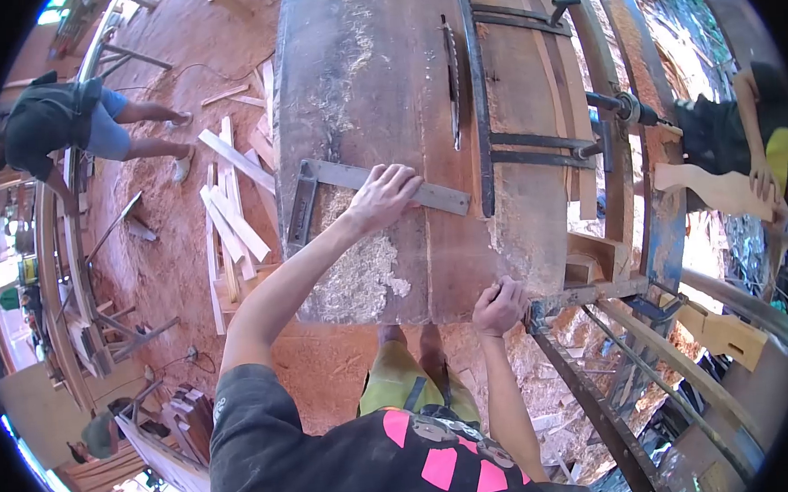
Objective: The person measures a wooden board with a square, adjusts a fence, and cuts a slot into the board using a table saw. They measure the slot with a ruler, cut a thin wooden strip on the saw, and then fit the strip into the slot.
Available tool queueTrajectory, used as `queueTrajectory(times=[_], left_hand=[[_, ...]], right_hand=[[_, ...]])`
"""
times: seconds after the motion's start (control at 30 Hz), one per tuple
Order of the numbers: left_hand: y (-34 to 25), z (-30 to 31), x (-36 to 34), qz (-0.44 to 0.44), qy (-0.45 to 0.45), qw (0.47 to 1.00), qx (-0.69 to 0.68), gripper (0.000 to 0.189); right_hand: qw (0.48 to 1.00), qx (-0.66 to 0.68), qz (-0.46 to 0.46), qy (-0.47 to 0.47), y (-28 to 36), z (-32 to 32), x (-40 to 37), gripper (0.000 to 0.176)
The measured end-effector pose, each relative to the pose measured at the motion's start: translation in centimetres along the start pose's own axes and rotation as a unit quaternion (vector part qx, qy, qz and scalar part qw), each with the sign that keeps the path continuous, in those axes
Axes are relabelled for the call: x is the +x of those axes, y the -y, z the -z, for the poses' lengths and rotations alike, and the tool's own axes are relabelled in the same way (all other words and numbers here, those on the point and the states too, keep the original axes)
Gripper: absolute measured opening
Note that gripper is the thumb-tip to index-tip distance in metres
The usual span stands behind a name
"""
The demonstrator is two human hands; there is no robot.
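Observation:
A metal try square (445,198) lies on the sawdust-strewn wooden table (402,83), its thick stock at the left and its blade running toward the right. My left hand (385,195) is closed over the middle of the blade. At the table's front edge, my right hand (499,306) is curled around a small dark object that I cannot make out. A saw blade (451,80) stands up through a slot in the table. Right of it runs a long dark metal fence (478,96).
Wood offcuts (235,224) lie on the dusty floor at the left. One person (52,118) bends over at the upper left. At the right, another person's hand (762,180) rests on a curved board (715,188). Metal rails and beams (593,396) stand at the lower right.

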State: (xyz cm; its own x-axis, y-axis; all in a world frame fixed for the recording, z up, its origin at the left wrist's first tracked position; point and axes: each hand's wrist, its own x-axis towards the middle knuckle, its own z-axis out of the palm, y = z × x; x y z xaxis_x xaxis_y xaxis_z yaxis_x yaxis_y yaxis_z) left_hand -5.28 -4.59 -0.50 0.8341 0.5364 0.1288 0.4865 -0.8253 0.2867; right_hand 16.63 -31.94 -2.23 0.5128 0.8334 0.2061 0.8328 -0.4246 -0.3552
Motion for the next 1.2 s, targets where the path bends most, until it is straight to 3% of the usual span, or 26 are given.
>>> queueTrajectory(times=[0.07,0.13,0.2,0.3,0.47,0.57,0.7,0.73,0.77,0.83,0.87,0.9,1.0,1.2], left_hand=[[0.2,-0.3,0.0,-0.022,-0.010,0.999,0.040,0.053],[0.1,0.8,0.8,-0.014,0.035,0.999,0.024,0.052],[-0.3,1.9,1.9,0.024,0.067,0.997,-0.004,0.047],[-0.4,3.9,3.9,0.103,0.212,0.968,-0.091,0.039],[-2.1,8.4,5.4,0.145,0.280,0.943,-0.112,0.025],[-1.6,14.2,5.2,0.151,0.268,0.939,-0.152,0.025],[-2.4,20.3,5.5,0.215,0.212,0.941,-0.150,0.027],[-2.9,21.1,5.5,0.223,0.141,0.936,-0.234,0.029],[-3.2,21.1,5.5,0.227,0.072,0.916,-0.323,0.032],[-2.4,17.6,5.6,0.190,-0.006,0.948,-0.256,0.036],[-1.8,15.8,5.7,0.174,0.027,0.959,-0.222,0.038],[-1.7,13.7,5.8,0.168,0.064,0.966,-0.185,0.039],[-1.6,7.8,5.5,0.162,0.151,0.966,-0.134,0.046],[-1.1,2.5,5.7,0.217,0.115,0.968,-0.045,0.044]], right_hand=[[1.000,0.004,0.002,-0.005,0.1,-0.1,0.3,0.018],[1.000,0.005,0.001,-0.003,0.3,0.2,0.0,0.018],[1.000,0.003,-0.005,0.000,0.5,0.3,0.1,0.019],[1.000,0.007,-0.010,-0.001,0.6,0.4,0.1,0.017],[1.000,-0.014,-0.019,-0.006,-0.9,-0.8,-0.8,0.022],[0.997,0.041,-0.055,-0.021,-1.7,-2.7,-1.8,0.021],[0.999,0.023,-0.023,-0.006,0.6,-0.4,0.4,0.021],[1.000,0.001,-0.017,-0.004,0.1,0.1,-0.4,0.021],[0.999,0.010,-0.028,-0.015,-0.6,-1.1,-0.9,0.023],[0.998,-0.006,-0.067,-0.009,-0.5,-1.6,-1.4,0.025],[0.998,-0.012,-0.059,0.035,-1.0,-1.3,-1.5,0.027],[0.997,0.043,-0.060,0.023,-1.3,-1.7,-1.7,0.027],[1.000,-0.005,-0.016,0.009,0.0,0.4,-0.2,0.019],[1.000,0.018,-0.005,-0.014,-0.1,0.1,0.3,0.014]])
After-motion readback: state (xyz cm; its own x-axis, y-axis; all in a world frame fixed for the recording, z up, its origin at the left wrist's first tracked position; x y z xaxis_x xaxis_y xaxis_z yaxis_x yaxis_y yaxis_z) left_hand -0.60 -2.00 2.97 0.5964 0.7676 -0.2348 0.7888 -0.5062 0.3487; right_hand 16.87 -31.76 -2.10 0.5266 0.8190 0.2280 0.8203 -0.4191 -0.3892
